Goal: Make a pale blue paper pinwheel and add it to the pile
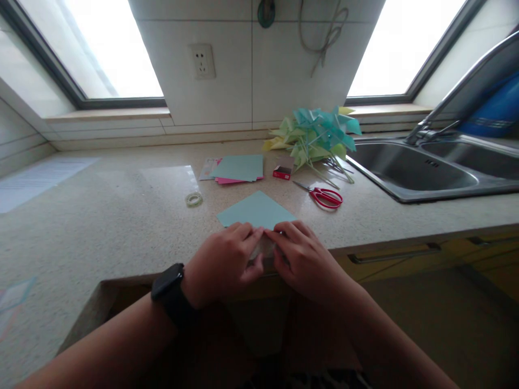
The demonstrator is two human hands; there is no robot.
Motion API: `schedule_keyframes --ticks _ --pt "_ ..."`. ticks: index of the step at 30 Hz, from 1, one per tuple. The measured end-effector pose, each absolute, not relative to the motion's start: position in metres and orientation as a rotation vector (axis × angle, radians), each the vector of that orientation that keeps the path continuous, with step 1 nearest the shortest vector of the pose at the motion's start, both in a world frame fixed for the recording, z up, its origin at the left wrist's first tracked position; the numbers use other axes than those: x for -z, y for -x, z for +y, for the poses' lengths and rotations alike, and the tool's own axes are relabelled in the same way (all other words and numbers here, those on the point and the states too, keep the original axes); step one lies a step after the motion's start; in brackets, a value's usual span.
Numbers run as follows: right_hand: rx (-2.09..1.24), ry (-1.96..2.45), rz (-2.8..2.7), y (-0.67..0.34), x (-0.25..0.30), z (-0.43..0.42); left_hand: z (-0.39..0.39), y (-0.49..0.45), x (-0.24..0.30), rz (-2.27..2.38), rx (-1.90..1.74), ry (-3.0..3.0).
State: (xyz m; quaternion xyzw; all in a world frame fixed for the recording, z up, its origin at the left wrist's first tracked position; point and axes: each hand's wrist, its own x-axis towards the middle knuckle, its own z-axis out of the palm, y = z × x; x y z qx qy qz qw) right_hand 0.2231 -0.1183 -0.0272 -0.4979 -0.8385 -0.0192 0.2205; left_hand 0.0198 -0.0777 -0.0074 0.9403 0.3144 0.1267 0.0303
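A pale blue sheet of paper point(259, 209) lies at the counter's front edge, its visible part a triangle pointing away from me. My left hand point(227, 262), below a dark wristwatch point(168, 282), has its fingers curled and pressed on the paper's near edge. My right hand point(302, 256) does the same from the other side, the index fingertips almost meeting at the middle. Both hands hide the near edge of the paper. Just behind it lie a roll of clear tape point(193, 200) and red-handled scissors point(326, 198) with the blades pointing left.
Stacked blue and pink paper point(239, 167) lies behind, beside a small red box point(281, 172). Green and blue paper pinwheels point(320, 135) are heaped near the metal sink point(409, 167). A printed sheet point(40, 178) rests far left. Below the front edge is a drawer handle point(393, 254).
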Motion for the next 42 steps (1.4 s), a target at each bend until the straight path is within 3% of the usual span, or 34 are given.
schedule_keyframes --ticks 23,42 --pt "0.124 1.515 -2.418 -0.221 0.018 -0.110 -0.064 -0.004 0.015 0.930 -0.432 -3.151" --pt "0.159 1.481 -2.414 -0.217 0.019 -0.099 -0.058 -0.003 0.004 1.017 -0.302 -3.034"
